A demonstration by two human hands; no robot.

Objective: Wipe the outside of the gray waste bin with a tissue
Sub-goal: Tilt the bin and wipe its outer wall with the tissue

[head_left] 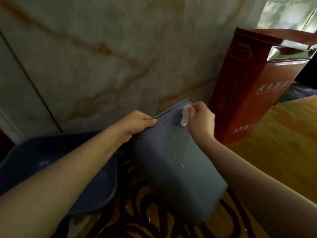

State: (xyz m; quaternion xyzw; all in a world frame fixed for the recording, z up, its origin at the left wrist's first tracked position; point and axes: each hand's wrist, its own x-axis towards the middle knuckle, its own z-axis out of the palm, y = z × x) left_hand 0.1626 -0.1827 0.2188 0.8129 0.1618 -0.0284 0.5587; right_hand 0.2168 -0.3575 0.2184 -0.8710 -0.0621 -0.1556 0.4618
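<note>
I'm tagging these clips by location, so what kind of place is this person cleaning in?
Most likely an indoor room of a home or small office, at floor level. A marble-patterned wall rises behind the gray waste bin, a swirl-patterned carpet covers the floor, and a red fire-extinguisher box stands by a window.

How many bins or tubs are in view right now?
2. The gray waste bin is tipped at centre, left hand gripping its edge, right hand pressing the tissue to it. A dark blue tub sits to its left, partly behind the left forearm.
</note>
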